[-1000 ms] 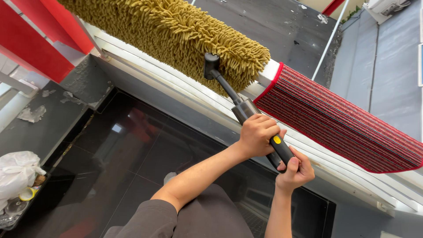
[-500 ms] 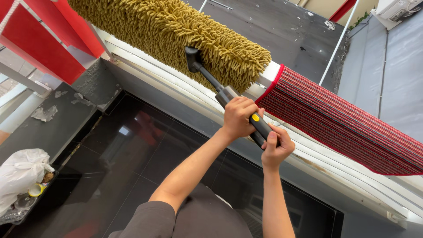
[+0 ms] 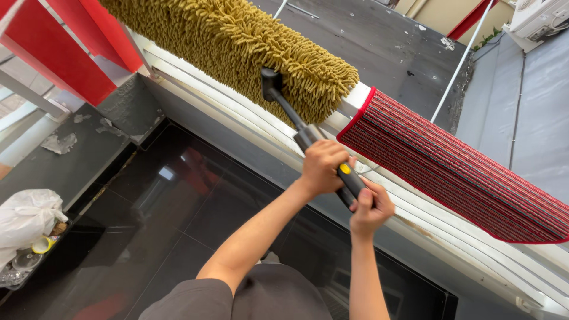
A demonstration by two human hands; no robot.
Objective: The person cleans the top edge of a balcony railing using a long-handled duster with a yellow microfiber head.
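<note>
My left hand (image 3: pixel 323 166) grips the upper part of a black tool handle (image 3: pixel 296 127) that has a yellow button. Just below it, my right hand (image 3: pixel 370 207) holds the handle's end. The tool's black head (image 3: pixel 271 83) presses against a mustard shaggy mat (image 3: pixel 237 41) draped over a white railing (image 3: pixel 225 112). A red striped mat (image 3: pixel 450 172) hangs over the same railing, right beside my hands.
Glossy black floor tiles (image 3: pixel 148 207) lie below the railing. A white plastic bag (image 3: pixel 26 216) and small items sit at the left edge. Red panels (image 3: pixel 65 53) stand at the upper left. Beyond the railing are a grey roof surface (image 3: pixel 379 41) and a thin white pole (image 3: pixel 459 65).
The tool head and both hands shifted a little leftward along the shaggy mat. Both hands kept their grip on the handle.
</note>
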